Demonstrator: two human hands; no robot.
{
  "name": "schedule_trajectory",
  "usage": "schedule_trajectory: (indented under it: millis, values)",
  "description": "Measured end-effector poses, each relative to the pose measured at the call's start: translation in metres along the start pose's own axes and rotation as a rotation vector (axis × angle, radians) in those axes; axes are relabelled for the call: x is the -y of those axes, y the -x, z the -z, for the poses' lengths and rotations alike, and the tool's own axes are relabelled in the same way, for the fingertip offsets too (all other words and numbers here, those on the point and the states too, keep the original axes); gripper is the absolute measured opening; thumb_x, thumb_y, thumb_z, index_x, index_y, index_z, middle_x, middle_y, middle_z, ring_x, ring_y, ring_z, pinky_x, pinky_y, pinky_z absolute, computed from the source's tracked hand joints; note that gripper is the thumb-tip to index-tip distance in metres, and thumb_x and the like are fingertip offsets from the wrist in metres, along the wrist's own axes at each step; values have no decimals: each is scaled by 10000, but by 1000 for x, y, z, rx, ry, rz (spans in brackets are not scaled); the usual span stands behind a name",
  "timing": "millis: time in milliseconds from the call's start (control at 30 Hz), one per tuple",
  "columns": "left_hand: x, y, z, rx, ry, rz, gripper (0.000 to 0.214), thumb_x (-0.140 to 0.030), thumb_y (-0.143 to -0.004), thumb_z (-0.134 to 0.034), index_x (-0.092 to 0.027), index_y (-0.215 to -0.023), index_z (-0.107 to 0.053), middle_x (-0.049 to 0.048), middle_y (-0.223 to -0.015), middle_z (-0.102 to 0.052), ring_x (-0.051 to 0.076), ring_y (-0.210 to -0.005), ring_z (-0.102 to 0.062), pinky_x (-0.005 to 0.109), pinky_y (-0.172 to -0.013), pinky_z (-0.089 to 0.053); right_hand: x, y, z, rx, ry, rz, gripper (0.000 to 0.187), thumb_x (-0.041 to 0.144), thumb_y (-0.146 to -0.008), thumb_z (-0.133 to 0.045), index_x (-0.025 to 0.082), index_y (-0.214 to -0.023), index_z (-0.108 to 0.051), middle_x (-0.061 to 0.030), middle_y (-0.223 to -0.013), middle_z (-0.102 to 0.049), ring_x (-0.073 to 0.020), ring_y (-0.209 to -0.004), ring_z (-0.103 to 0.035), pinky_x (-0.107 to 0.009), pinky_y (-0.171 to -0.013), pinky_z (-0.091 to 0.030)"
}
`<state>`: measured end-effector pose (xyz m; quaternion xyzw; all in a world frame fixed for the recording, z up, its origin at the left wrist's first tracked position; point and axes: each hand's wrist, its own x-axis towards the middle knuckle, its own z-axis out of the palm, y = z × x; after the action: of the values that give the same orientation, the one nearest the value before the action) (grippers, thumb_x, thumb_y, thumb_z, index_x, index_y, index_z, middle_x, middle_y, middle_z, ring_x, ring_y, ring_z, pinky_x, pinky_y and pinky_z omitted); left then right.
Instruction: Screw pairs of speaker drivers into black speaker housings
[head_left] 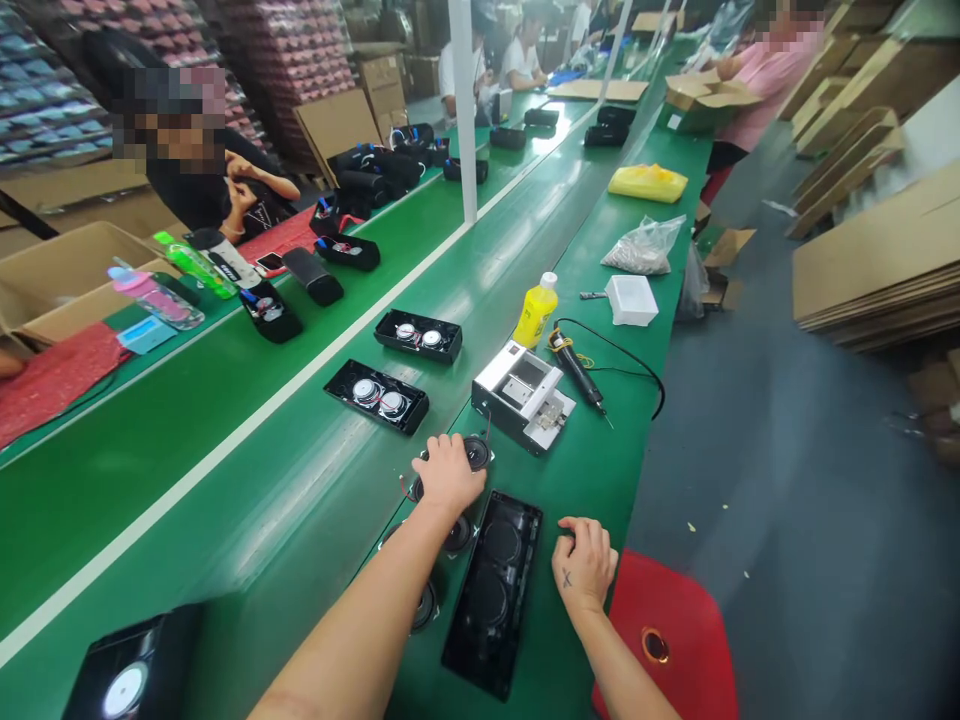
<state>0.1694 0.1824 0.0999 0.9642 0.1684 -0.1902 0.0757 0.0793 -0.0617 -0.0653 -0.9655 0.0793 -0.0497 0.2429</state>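
Observation:
My left hand [448, 474] is closed over a round black speaker driver [477, 452] lying on the green conveyor belt [247, 480]. More loose drivers [424, 606] sit under my forearm. An empty black speaker housing [495, 590] with two round holes lies just right of them. My right hand [583, 562] rests at the housing's right edge with curled fingers; what it holds, if anything, is hidden. Ahead stand a grey metal fixture [523, 394] and an electric screwdriver [576, 368].
Two black housings with mounted drivers [377, 396] [418, 335] lie further up the belt. A yellow bottle [536, 310], white box [631, 299] and plastic bag [643, 247] stand ahead. A red stool [671, 630] is at my right. Other people work across and down the line.

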Motion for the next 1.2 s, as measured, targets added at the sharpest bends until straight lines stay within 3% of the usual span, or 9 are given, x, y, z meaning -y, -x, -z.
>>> schedule_trajectory:
  millis: [133,267,567,767,933,1200]
  values:
    - [14,-7,-9,19,-122,-223,478,-500,-986,-717,-197,-1347,-640,115,-1433,-622,322,-1331,-591,574,-1108,-519,-4,1,4,-10,-56,79,350,486,-1078,-565,182,-1198,-691,-72,-1121,-692,-248,-1043,-644,-435,-944,-512]
    - [21,-18,-15,1,-184,-380,483,-500,-990,-715,-197,-1359,-638,117,-1448,-618,323,-1337,-593,585,-1124,-509,-7,3,7,7,-99,146,471,526,-1075,-431,216,-1345,-662,-110,-1277,-694,-286,-1146,-632,-409,-900,-447]
    - [28,-34,-16,40,-242,-633,489,-485,-984,-725,-200,-1372,-636,120,-1487,-598,336,-1379,-563,610,-1166,-467,-3,2,10,37,-103,125,466,493,-1053,-432,218,-1325,-693,-130,-1310,-685,-308,-1188,-607,-414,-918,-415]
    - [25,-46,-13,40,-292,-683,506,-499,-985,-719,-203,-1385,-628,124,-1508,-584,335,-1382,-561,600,-1160,-475,-6,1,10,40,-123,136,466,511,-1052,-440,216,-1294,-707,-122,-1308,-692,-303,-1180,-609,-412,-913,-411]
    - [24,-49,-7,45,-329,-645,487,-496,-993,-720,-195,-1368,-643,121,-1461,-624,325,-1349,-599,598,-1143,-503,-7,0,12,79,-172,129,481,538,-1041,-449,218,-1294,-705,-116,-1309,-694,-303,-1203,-603,-421,-938,-406]
    - [32,-24,3,-71,-150,-534,532,-445,-996,-732,-212,-1455,-601,128,-1538,-583,351,-1426,-555,648,-1193,-460,-18,-12,24,269,-307,60,569,617,-1059,-423,234,-1410,-654,-104,-1281,-730,-299,-1167,-655,-537,-1076,-431]
